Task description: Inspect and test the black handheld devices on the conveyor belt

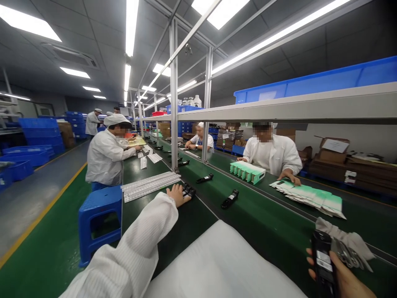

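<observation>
My right hand (346, 274) is wrapped around a black handheld device (322, 257) with white labels, held upright at the lower right. My left hand (177, 196) reaches across the green work surface. Its thumb and fingers are around the end of one black handheld device (189, 190) in a small cluster; the fingers partly hide the contact. Two more such devices, one nearer (230, 199) and one farther (204, 178), lie on the green belt. In front of me a white sheet-like covering (221, 265) spreads over the near surface.
Long white printed strips (151, 185) lie left of my hand. Metal posts (174, 95) and a shelf (297, 106) rise over the belt. Across it, a co-worker (269, 151) handles flat green-white boxes (313, 198). Grey cloth and cables (345, 248) lie right. A blue stool (101, 211) stands left.
</observation>
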